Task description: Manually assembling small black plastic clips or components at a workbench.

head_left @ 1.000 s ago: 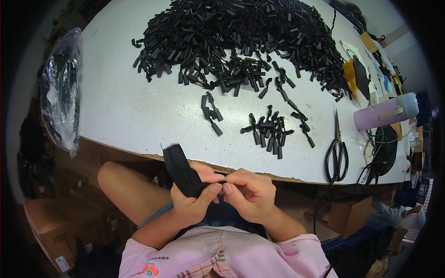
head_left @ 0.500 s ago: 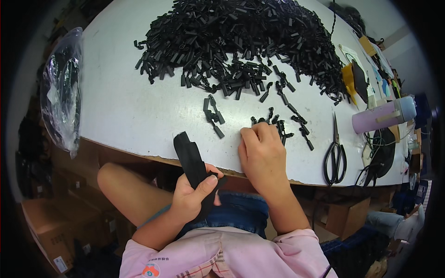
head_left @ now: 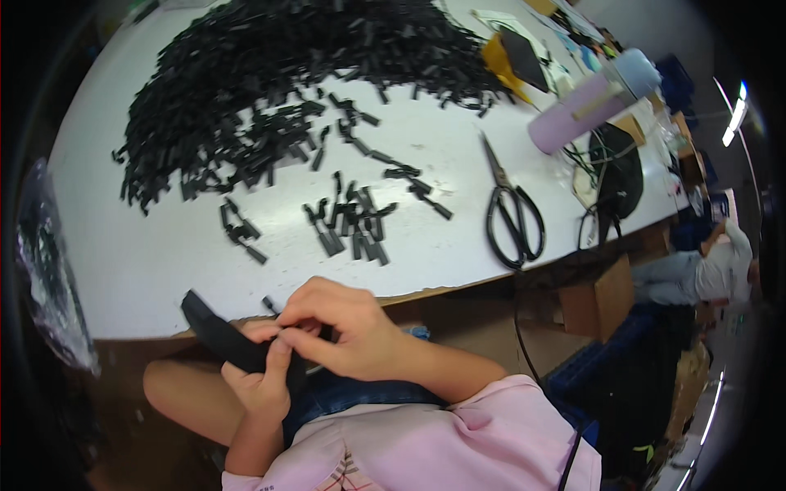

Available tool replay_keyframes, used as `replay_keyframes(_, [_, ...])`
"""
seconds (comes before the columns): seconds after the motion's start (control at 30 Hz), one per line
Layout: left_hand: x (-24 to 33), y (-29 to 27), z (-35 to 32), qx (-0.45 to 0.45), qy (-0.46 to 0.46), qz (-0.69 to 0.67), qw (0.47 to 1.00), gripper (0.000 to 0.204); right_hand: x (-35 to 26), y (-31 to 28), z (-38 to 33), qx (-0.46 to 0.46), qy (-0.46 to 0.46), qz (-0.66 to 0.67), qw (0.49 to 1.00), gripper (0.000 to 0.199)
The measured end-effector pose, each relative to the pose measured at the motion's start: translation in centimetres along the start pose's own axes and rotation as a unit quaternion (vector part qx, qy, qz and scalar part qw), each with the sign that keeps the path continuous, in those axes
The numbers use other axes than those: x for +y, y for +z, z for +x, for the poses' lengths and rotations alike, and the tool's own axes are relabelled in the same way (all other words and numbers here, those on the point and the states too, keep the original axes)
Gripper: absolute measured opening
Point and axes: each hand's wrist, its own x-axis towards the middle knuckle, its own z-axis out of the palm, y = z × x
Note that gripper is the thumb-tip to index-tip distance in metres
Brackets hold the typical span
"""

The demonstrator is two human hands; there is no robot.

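Observation:
Above my lap, my left hand [head_left: 260, 389] is closed around a folded black fabric strip [head_left: 219, 334], whose free end points up and left. My right hand [head_left: 348, 331] meets it there, thumb and fingers pinched at the strip. A small black zipper pull [head_left: 268, 304] pokes out beside the right fingertips; the rest of it is hidden by the fingers. On the white table just beyond lies a loose cluster of similar zipper pulls [head_left: 352, 221], with a smaller group [head_left: 240, 231] to its left. A large heap of zipper pulls [head_left: 270, 57] covers the far part.
Black-handled scissors [head_left: 513, 221] lie on the table [head_left: 442, 245] at the right. Past them stand a lilac bottle [head_left: 577, 113], a yellow and black object [head_left: 516, 64] and tangled cables. A clear plastic bag [head_left: 49, 262] hangs over the left edge. Cardboard boxes [head_left: 594, 299] and a person [head_left: 725, 266] are off to the right.
My right hand has come back from the table to the strip in my left hand, with a zipper pull at its fingertips. The whole view has turned and shifted toward the right.

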Motion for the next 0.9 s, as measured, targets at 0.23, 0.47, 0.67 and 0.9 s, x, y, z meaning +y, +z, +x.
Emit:
replay_keyframes(0.23, [0.2, -0.1, 0.2, -0.05, 0.024, 0.091, 0.994, 0.004, 0.3, -0.3, -0.8, 0.035, -0.153, -0.137, 0.978, 0.016])
replay_keyframes(0.47, [-0.4, -0.2, -0.2, -0.017, -0.015, -0.002, 1.0, 0.021, 0.6, -0.7, -1.1, 0.026, -0.141, -0.116, 0.983, 0.017])
replay_keyframes(0.67, [-0.4, 0.3, -0.3, 0.052, -0.001, -0.03, 0.998, 0.023, -0.1, -0.1, -1.9, 0.052, 0.053, 0.003, 0.997, 0.009])
replay_keyframes(0.9, [-0.7, 0.0, -0.2, -0.003, 0.05, -0.026, 0.998, 0.022, 0.8, 0.7, -1.9, 0.043, 0.043, 0.116, 0.991, 0.006])
